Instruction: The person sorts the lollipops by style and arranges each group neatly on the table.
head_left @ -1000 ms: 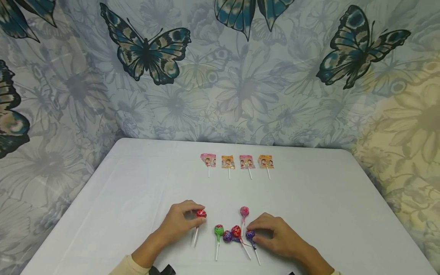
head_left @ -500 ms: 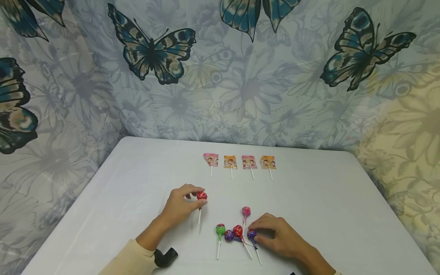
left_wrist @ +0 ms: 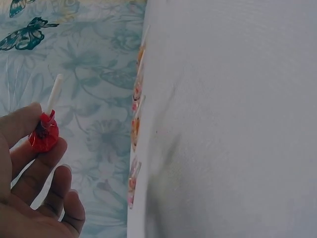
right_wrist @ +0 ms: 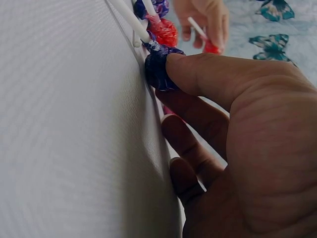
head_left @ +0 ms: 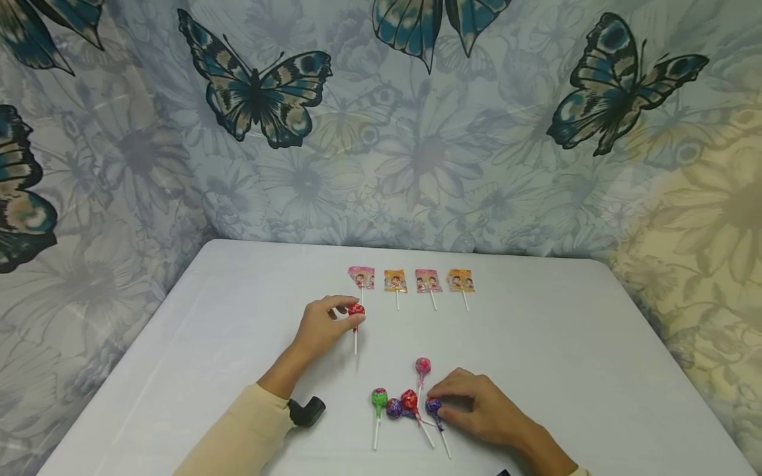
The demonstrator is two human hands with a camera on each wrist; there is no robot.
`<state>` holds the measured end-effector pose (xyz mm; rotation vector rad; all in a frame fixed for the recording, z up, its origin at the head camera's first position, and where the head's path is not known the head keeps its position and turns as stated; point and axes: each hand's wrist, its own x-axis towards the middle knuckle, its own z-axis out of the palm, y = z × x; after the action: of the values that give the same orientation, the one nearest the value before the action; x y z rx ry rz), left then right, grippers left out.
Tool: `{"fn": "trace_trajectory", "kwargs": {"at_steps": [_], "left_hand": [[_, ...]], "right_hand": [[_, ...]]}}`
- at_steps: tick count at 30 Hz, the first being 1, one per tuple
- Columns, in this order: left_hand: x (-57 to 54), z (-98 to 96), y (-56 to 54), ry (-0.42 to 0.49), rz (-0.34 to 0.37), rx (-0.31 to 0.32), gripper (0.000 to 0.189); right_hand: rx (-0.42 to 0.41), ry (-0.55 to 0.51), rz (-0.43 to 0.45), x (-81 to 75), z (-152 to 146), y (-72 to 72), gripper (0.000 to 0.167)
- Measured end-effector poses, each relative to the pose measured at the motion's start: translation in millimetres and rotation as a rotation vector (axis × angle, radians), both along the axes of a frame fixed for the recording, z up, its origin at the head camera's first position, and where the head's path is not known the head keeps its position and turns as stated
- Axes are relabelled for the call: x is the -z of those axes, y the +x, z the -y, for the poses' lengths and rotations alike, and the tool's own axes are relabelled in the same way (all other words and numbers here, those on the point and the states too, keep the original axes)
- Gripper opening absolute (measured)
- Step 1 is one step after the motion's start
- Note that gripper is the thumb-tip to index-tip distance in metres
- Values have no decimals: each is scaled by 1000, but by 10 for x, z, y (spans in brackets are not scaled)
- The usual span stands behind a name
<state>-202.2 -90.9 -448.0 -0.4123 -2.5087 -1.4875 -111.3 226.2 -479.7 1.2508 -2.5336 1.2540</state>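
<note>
Between thumb and fingers, my left hand (head_left: 321, 325) pinches a red-wrapped lollipop (left_wrist: 44, 136) by its round head, its white stick pointing toward me. It is held just in front of the leftmost flat lollipop in the back row. My right hand (head_left: 485, 410) has thumb and forefinger on the head of a purple-wrapped lollipop (right_wrist: 161, 67), which lies on the table. Beside it are a red lollipop (head_left: 409, 399), another purple lollipop (head_left: 394, 408), a green lollipop (head_left: 379, 397) and a pink lollipop (head_left: 423, 365), some with crossing sticks.
Along the far side of the white table (head_left: 238, 344) lies a row of flat bagged lollipops: a pink one (head_left: 362, 277), an orange one (head_left: 395, 281), a second pink one (head_left: 428, 281) and a second orange one (head_left: 461, 280). A butterfly-patterned wall covering (head_left: 417, 165) stands behind.
My left hand has carried the red lollipop away from me, up toward the back row. The right hand has stayed in place at the purple lollipop.
</note>
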Motion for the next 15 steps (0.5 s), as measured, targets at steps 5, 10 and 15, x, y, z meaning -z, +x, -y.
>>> {"fn": "trace_trajectory", "kwargs": {"at_steps": [5, 10, 15], "left_hand": [[68, -47, -93, 11, 34, 11, 35], [165, -48, -150, 32, 75, -1, 33], [289, -34, -218, 45, 75, -6, 32]], "right_hand": [[2, -8, 6, -1, -3, 5, 25], [-1, -9, 12, 4, -2, 6, 25], [-1, -12, 10, 19, 1, 0, 25]]}}
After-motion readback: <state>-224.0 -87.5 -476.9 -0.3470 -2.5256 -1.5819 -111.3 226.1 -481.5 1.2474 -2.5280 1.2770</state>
